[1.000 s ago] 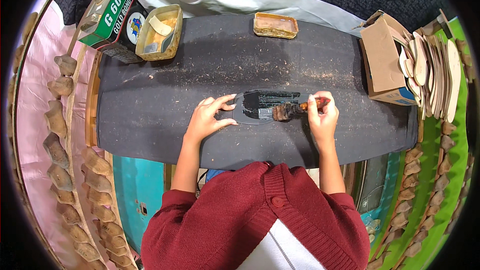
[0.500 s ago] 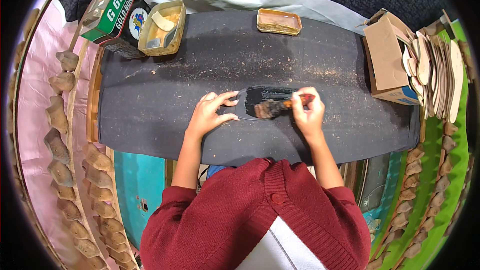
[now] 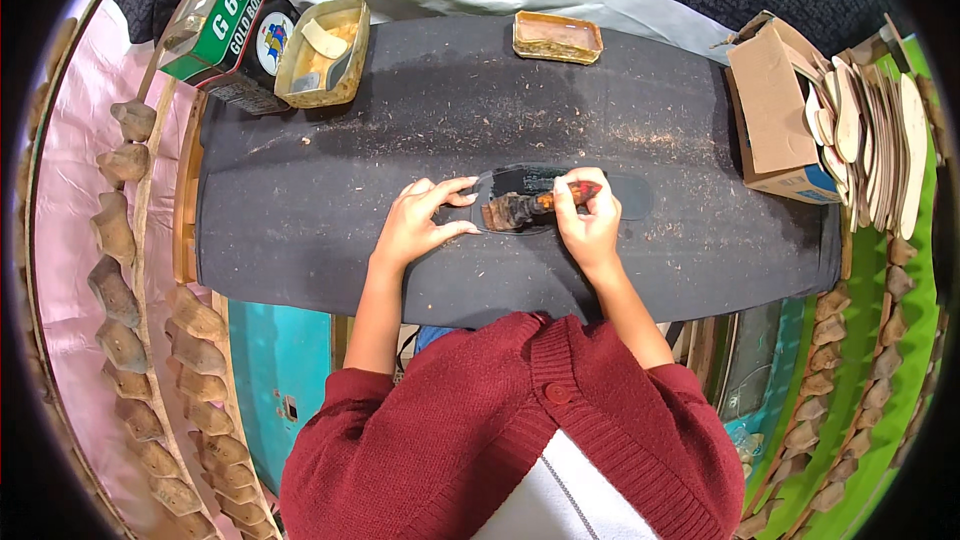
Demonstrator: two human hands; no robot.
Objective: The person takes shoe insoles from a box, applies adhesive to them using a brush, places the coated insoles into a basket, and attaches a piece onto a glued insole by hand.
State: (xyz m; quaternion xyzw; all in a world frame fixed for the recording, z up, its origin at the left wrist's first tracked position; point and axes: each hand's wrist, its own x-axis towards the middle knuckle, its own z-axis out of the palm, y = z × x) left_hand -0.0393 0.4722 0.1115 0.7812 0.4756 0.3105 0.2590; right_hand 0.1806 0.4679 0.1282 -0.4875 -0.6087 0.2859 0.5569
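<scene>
A flat black sole-shaped piece (image 3: 512, 183) lies lengthwise on the dark cloth of the table, with a wet, glossy coating on its left part. At its rounded left end, the spread thumb and fingers of my left hand (image 3: 425, 215) hold the edge. My right hand (image 3: 590, 223) is closed round the reddish-brown handle of a paintbrush (image 3: 515, 208). The brush lies tilted over the piece, its stained brown bristles against the near left part. Beneath my right hand the middle of the piece is hidden, while its right end shows beyond the fingers.
A tub (image 3: 358, 50) with a pale scraper stands beside a green-and-black metal can (image 3: 235, 40) at the back left. A shallow container (image 3: 558, 52) sits at the back. On the right, a cardboard box (image 3: 775, 105) adjoins stacked pale sole shapes (image 3: 885, 145). Shavings litter the cloth.
My right hand and the paintbrush have moved left along the black piece, and the bristles are now nearer its left end. My left hand stays at the same edge.
</scene>
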